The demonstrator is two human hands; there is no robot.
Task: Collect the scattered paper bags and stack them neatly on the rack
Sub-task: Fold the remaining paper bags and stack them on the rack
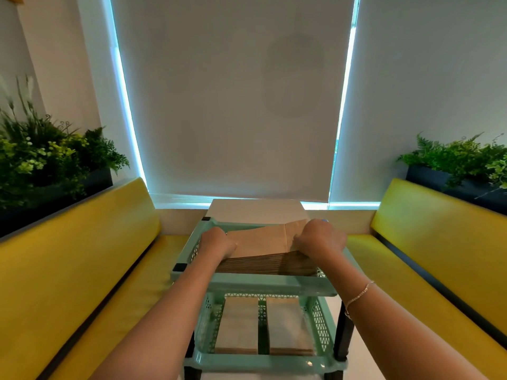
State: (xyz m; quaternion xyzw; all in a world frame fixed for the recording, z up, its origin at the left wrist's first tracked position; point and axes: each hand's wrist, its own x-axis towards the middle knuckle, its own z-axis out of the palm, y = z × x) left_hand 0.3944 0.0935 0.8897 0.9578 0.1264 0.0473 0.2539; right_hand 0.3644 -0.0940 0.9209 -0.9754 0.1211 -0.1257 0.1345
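Observation:
A thick stack of brown paper bags (263, 242) lies flat in the top tray of a mint-green plastic rack (260, 286) with black posts. My left hand (216, 239) grips the stack's left end with curled fingers. My right hand (321, 238) grips its right side, fingers curled over the top bag. On the rack's lower tray lie two more piles of brown paper bags (290, 325), side by side. The stack's near edge shows many layered bag edges.
The rack stands on a white table (258, 211) that runs to the window. Yellow benches line the left (68, 256) and right (439, 242). Planters with green plants sit behind each bench (44, 160) (466, 163). A grey roller blind (227, 105) covers the window.

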